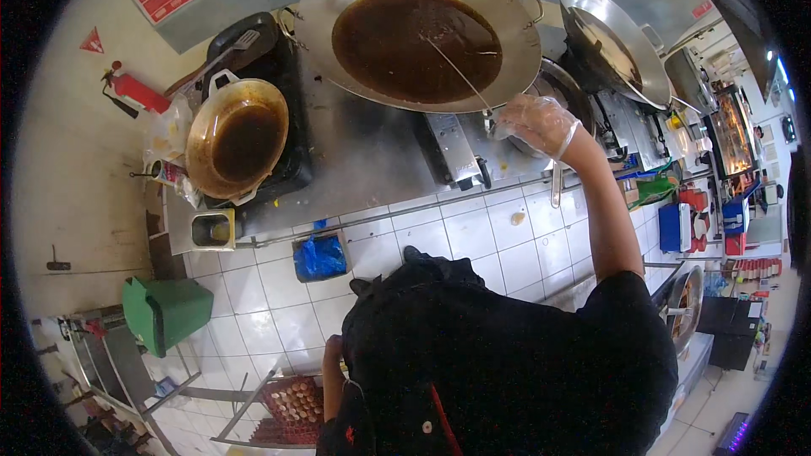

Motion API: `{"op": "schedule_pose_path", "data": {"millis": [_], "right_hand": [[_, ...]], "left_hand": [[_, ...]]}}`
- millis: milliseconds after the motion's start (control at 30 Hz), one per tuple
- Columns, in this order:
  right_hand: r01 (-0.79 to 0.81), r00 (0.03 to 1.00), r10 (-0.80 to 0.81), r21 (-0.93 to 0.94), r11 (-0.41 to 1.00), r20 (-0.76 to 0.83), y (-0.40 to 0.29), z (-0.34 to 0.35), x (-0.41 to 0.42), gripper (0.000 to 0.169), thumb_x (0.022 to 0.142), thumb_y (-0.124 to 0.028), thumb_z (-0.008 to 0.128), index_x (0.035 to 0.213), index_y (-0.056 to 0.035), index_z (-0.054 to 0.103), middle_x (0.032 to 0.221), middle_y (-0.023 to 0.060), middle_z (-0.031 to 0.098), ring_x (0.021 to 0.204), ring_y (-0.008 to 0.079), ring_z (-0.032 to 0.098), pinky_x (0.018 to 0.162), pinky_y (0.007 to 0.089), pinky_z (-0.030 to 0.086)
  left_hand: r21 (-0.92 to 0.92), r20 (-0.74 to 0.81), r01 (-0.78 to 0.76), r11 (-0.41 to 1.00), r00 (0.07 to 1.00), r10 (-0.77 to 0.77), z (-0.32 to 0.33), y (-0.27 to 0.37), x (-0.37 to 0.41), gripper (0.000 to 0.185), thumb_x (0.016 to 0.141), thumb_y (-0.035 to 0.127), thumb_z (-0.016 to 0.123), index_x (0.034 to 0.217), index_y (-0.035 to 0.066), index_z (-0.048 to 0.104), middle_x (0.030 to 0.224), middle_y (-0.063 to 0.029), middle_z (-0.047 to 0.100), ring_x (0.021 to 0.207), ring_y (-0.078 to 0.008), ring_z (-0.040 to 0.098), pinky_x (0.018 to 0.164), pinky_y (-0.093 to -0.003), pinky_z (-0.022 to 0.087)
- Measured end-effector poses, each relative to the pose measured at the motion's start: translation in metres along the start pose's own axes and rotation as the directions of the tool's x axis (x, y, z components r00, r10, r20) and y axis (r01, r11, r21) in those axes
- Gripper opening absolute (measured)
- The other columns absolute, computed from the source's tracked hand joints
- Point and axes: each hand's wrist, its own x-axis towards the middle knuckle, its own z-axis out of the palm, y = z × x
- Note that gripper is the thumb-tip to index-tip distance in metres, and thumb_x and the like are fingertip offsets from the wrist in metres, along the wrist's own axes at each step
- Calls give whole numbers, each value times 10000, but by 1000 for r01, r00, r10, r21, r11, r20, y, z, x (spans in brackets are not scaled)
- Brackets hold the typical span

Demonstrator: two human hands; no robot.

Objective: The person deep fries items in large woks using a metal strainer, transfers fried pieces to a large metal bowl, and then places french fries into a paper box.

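Observation:
My right hand (537, 125), in a clear plastic glove, is closed on the handle end of a long thin metal utensil (459, 73) at the lower right rim of a large steel wok (310, 19). The utensil's far end dips into dark brown liquid (412, 44) in the wok; its tip is hidden. My left hand (334, 348) hangs low beside my body, at the lower middle of the view, mostly hidden by my black clothing; its fingers cannot be made out. Left of the large wok stands a smaller oval-looking pan (199, 145) with dark liquid.
A second steel wok (652, 69) stands at the right. A slotted spatula (244, 41) lies at the back left. A metal container (231, 231) sits at the counter's left corner. On the floor are a green bin (171, 310) and a box with blue plastic (322, 258).

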Motion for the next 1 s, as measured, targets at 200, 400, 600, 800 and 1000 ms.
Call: {"op": "schedule_pose_path", "data": {"millis": [200, 400, 600, 800, 1000], "right_hand": [[31, 999, -31, -7, 999, 4, 1, 4, 5, 216, 889, -150, 576, 1035, -35, 687, 1025, 160, 650, 937, 366, 630, 828, 429, 515], [49, 997, -41, -141, 989, 58, 8, 11, 24, 229, 884, -117, 565, 1064, -40, 684, 1018, 153, 655, 936, 350, 633, 847, 424, 511], [122, 947, -35, -256, 959, 318, -4, 4, 62, 244, 886, -107, 555, 1081, -50, 691, 1034, 150, 661, 963, 325, 638, 884, 407, 508], [-69, 992, 104, -372, 926, 75, 25, 40, 32, 418, 895, -202, 595, 1289, -66, 569, 1121, 186, 600, 998, 357, 614, 863, 425, 504], [-478, 793, 452, 43, 877, -409, -78, 37, -33, 411, 891, -180, 662, 1274, -66, 567, 999, 161, 604, 849, 323, 630, 764, 429, 517]], "left_hand": [[19, 14, -15, 1000, 1000, 15, 3, 2, 0, 202, 853, 192, 576, 949, 37, 663, 809, -225, 667, 808, -420, 651, 709, -509, 530], [45, 15, -53, 998, 998, 53, -4, 1, 3, 200, 855, 190, 574, 943, 36, 666, 808, -228, 667, 809, -421, 652, 709, -509, 531], [90, 2, -128, 988, 992, 128, -22, 3, 7, 200, 856, 188, 571, 937, 34, 669, 806, -231, 667, 809, -423, 653, 709, -509, 532], [261, 31, -361, 895, 930, 366, -53, 4, 30, 199, 858, 186, 569, 930, 32, 672, 805, -234, 666, 809, -424, 654, 709, -508, 533], [47, -135, -461, 886, 876, 463, -75, 41, 27, 161, 898, 146, 549, 1001, 55, 633, 786, -206, 634, 809, -408, 621, 676, -521, 502]]}}
